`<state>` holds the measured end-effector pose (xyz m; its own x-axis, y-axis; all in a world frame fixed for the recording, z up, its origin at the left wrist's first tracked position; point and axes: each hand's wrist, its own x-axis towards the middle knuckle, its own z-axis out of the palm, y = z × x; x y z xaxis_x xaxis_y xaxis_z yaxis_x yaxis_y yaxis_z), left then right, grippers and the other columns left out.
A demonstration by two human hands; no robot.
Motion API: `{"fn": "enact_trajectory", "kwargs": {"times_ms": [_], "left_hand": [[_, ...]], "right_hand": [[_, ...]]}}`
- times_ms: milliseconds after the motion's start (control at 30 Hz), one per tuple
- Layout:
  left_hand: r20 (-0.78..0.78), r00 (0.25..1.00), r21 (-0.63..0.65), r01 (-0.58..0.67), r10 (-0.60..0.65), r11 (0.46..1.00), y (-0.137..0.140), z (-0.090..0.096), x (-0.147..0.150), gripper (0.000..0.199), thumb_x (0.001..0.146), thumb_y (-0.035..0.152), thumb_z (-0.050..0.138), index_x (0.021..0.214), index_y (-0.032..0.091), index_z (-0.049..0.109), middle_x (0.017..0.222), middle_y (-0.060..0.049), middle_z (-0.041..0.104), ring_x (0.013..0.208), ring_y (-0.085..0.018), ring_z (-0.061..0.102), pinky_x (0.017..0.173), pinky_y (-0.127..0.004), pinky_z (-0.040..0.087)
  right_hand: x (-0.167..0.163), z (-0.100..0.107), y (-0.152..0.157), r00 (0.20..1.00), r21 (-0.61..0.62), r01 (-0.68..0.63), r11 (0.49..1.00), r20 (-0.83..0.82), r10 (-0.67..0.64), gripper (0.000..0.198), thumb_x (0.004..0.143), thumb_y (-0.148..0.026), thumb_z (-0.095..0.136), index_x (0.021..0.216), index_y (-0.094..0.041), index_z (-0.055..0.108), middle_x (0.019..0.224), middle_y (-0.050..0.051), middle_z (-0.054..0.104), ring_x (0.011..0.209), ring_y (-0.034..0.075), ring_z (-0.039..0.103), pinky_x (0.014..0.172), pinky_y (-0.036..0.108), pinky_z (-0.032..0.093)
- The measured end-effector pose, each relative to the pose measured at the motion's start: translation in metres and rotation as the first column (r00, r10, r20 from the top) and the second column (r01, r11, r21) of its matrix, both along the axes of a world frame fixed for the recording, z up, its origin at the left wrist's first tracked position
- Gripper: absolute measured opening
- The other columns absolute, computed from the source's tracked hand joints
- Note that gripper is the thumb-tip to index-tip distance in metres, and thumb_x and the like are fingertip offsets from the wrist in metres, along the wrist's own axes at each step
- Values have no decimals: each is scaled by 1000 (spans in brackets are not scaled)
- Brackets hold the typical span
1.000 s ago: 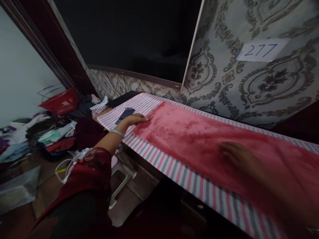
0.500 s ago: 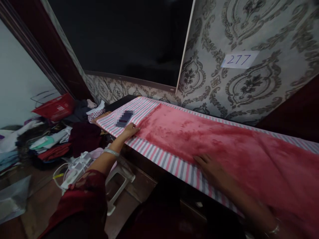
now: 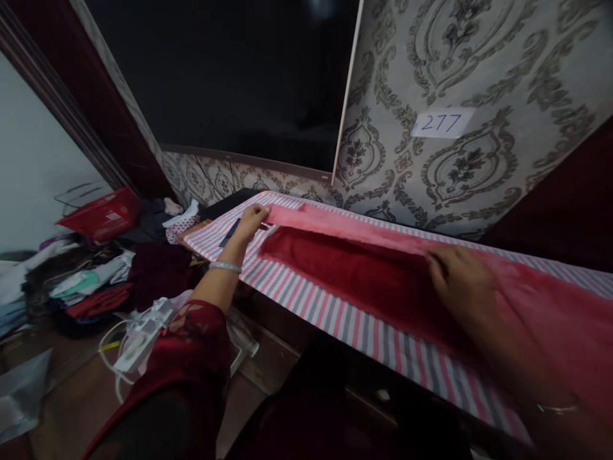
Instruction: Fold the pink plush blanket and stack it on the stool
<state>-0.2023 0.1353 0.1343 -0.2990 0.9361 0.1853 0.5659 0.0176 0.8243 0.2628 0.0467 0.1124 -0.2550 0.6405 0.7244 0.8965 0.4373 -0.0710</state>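
Observation:
A long, folded red plush cloth [image 3: 531,306] lies along a pink, grey and white striped cover [image 3: 306,300]. My left hand [image 3: 252,220] is closed on the left end of the cloth's upper layer and holds it up off the layer below. Farther right, my right hand [image 3: 462,278] pinches the near edge of that same layer, fingers curled. Between the hands the lifted strip hangs fairly straight, and a darker red lower layer [image 3: 345,271] shows beneath it. A phone [image 3: 230,234] rests on the striped cover, partly behind my left hand.
A large dark television [image 3: 230,83] hangs on the patterned wall above. Piled clothes [image 3: 158,262] and a red basket [image 3: 103,214] stand at the left. Below them are a white power strip [image 3: 136,345] with cables and part of a white stool [image 3: 244,342].
Both hands have moved up and away from me, raising the near edge of the cloth's top layer. The right hand, flat on the cloth before, now grips it.

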Motion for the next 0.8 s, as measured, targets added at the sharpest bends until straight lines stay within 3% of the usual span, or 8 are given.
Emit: {"fn": "enact_trajectory", "kwargs": {"times_ms": [67,167,267,333,600,800], "left_hand": [[-100,994,-62,-39,33,997,2,-8,0,21,88,36,55,76,20,53,66,0,59,69,-16,65,62,-24,51],[-225,973,-198,-90,44,976,-5,-31,-5,21,76,26,66,61,22,52,53,0,52,70,-21,65,62,-26,47],[-310,950,-273,-124,35,954,-14,-51,-11,23,71,24,70,56,22,53,52,-2,54,74,-23,65,65,-27,44],[-350,937,-295,-137,27,946,-17,-58,-14,22,73,27,69,58,22,55,59,-3,60,76,-22,64,66,-27,43],[-408,913,-274,-127,4,953,-16,-62,-7,15,82,32,63,78,18,64,80,-4,68,79,-19,62,67,-26,40],[-359,933,-232,-121,31,965,-14,-64,-4,17,76,26,69,64,19,58,70,-3,64,77,-20,63,69,-27,41]], "right_hand": [[-4,-10,-8,994,-56,-45,997,93,50,29,100,-25,41,99,-20,70,95,12,70,91,27,64,83,40,51],[-12,-54,-21,955,-196,-170,966,210,210,36,100,-18,36,89,-20,70,87,10,68,80,25,63,74,38,51],[-13,-96,-29,956,-249,-186,950,177,234,36,102,-19,36,97,-19,72,93,11,69,84,24,65,72,35,52],[-11,-110,-30,962,-276,-181,944,148,228,33,103,-22,38,103,-20,72,98,11,70,87,24,65,74,35,52],[-9,-113,-27,973,-290,-149,945,127,192,33,103,-27,40,105,-19,72,96,11,69,86,24,64,75,35,50],[-10,-113,-18,980,-383,-124,915,97,173,32,99,-22,40,100,-21,72,101,10,70,85,22,65,74,32,48]]}}
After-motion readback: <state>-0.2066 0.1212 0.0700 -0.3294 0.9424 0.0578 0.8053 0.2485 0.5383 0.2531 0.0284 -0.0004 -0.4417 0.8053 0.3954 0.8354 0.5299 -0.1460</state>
